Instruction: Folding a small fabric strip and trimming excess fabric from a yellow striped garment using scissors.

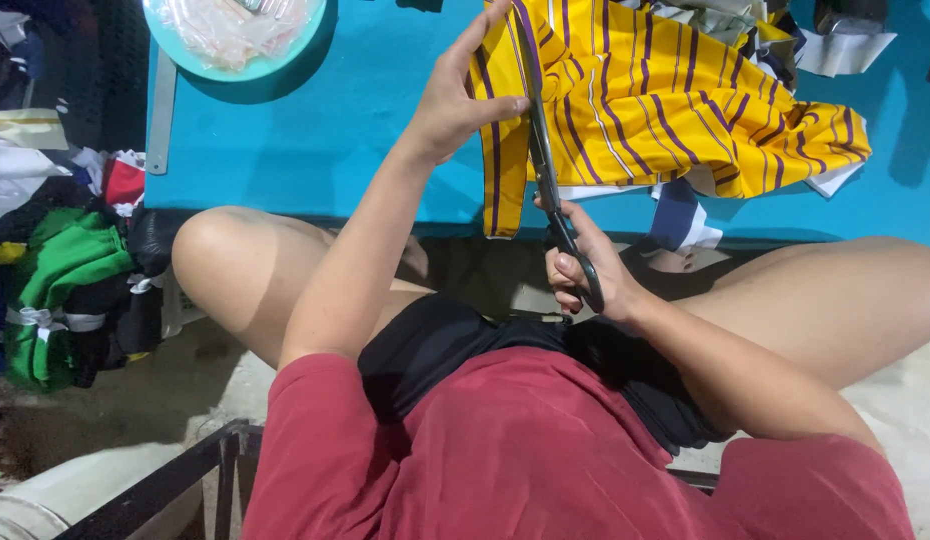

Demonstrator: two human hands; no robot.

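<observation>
A: We're mid-cut. Right hand clenched on scissors; left hand grasping the striped cloth at the counter's near edge.

B: Blades low in the strip; most still uncut.

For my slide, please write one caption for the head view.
Right hand cuts yellow striped fabric with scissors; left hand holds it.

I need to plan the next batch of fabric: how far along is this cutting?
Early on, it seems. A narrow strip of the yellow striped fabric already hangs off the blue table edge. In hand: the right hand works the scissors while the left hand holds the cloth. Most of the piece remains uncut.
</observation>
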